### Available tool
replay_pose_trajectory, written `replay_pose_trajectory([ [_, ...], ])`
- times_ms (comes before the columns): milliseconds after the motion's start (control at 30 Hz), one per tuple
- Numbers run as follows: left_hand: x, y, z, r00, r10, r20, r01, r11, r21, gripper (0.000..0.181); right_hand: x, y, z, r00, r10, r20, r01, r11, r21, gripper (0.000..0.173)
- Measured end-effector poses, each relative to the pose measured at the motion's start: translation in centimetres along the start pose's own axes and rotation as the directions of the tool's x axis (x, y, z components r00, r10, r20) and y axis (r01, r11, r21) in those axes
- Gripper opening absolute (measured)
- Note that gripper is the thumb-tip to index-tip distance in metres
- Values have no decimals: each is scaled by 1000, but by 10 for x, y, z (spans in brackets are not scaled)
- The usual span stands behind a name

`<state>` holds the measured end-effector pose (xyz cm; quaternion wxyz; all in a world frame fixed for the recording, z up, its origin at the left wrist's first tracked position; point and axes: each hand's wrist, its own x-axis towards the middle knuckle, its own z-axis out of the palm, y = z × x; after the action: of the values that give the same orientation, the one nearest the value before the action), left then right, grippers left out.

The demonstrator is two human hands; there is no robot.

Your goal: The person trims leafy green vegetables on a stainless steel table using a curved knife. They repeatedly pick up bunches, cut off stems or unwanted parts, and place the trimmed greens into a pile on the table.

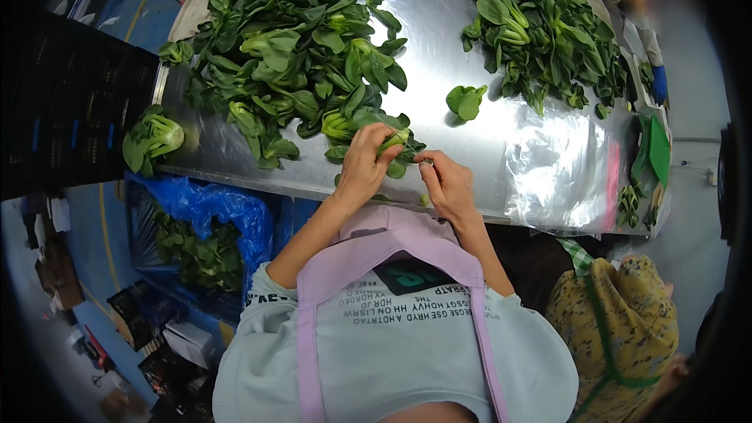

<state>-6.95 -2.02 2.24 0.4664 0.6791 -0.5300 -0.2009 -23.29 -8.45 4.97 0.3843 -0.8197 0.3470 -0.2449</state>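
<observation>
Close to the near edge of the steel table [440, 123], my left hand [365, 160] is closed on a head of bok choy [397, 140], its pale stem end turned towards my right hand. My right hand [445, 179] pinches a small, thin metal tool [419, 158] beside that stem; what kind of tool it is cannot be told. A big heap of bok choy [282, 53] lies just beyond and to the left of my hands. One small head [466, 102] sits apart, beyond my right hand.
Another bok choy heap [552, 29] lies at the back right. Clear plastic bags [555, 170] are at the near right edge, a loose head [154, 140] at the left corner. Black crates [70, 106] and a blue-lined bin [205, 211] stand left. A person in yellow [623, 317] is at right.
</observation>
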Motion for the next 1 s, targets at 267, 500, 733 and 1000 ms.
replay_pose_trajectory([
  [267, -3, 2, 1, 989, -85, 121, 108, 974, -198, 23, 1, 1, 1, 992, -85, -98, 68, 984, -167, 13],
  [500, -7, 2, 3, 977, -128, 171, 179, 928, -326, 21, 0, 9, 6, 979, -131, -153, 100, 976, -195, 13],
  [733, -9, 15, -1, 960, -185, 208, 268, 821, -504, 23, -4, 49, 14, 956, 269, -112, -265, 963, 52, 17],
  [1000, -6, 16, 4, 979, -170, 116, 193, 955, -224, 32, 10, 12, 5, 952, 300, 61, -292, 830, 476, 23],
])
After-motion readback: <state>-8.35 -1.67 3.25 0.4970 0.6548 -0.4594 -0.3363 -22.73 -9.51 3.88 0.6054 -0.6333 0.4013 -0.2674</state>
